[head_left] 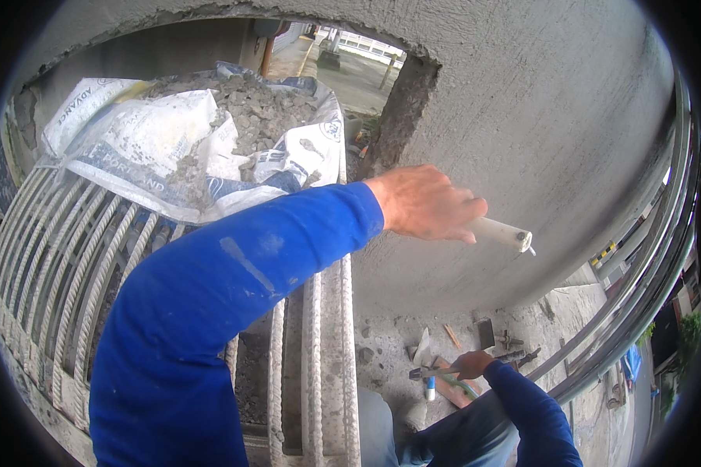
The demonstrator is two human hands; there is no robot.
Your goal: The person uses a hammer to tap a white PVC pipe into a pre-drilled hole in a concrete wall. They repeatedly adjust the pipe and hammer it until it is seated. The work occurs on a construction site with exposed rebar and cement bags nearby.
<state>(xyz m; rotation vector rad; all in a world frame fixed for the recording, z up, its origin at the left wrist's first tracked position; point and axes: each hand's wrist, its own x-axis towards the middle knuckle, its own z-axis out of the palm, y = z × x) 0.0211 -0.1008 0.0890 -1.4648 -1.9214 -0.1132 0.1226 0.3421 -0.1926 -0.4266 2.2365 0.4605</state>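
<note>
My left hand (428,204), at the end of a blue sleeve, reaches across in front of the grey plastered wall (537,132). Its fingers close round a short white pipe (502,233), whose far end has a small thin piece sticking out. Whether the pipe also touches the wall cannot be told. Lower down, my right hand (472,363) grips a hammer-like tool (436,373) with a pale handle and a grey metal head. Below that tool lie a blue-and-white cylinder (430,388) and a reddish board (453,391).
Left, an opened white sack (144,132) of grey rubble (273,105) rests on a ribbed-bar grille (66,257). Behind it, the wall has a rough-edged opening (413,101). A dark square tool (485,333) lies below. Metal rails (662,257) curve along the right.
</note>
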